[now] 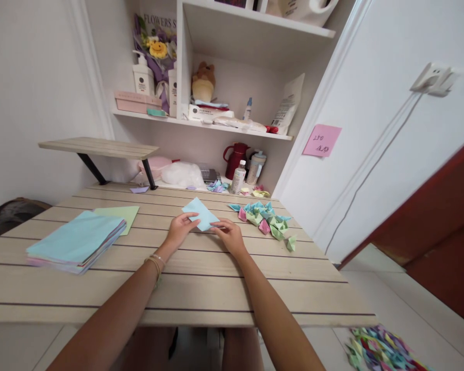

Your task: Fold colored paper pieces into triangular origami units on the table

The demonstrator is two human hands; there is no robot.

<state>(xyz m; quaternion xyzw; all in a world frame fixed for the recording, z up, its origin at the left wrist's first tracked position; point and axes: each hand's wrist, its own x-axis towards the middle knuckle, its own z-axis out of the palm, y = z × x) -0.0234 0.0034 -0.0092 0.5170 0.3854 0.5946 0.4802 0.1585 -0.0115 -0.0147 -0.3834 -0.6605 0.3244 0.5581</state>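
A light blue folded paper sheet (pixel 199 212) lies on the wooden table (pixel 178 288) in front of me. My left hand (pixel 181 228) pinches its near left edge, fingers closed on the paper. My right hand (pixel 229 233) presses on its near right edge with fingers curled over it. A pile of several small folded paper pieces (pixel 268 220) in blue, green and pink sits just right of my hands.
A stack of coloured paper sheets (pixel 77 242) with a green sheet (pixel 119 215) lies at the left. Shelves at the back hold bottles, a red kettle (pixel 235 158) and boxes. More folded pieces (pixel 379 350) lie on the floor at the lower right.
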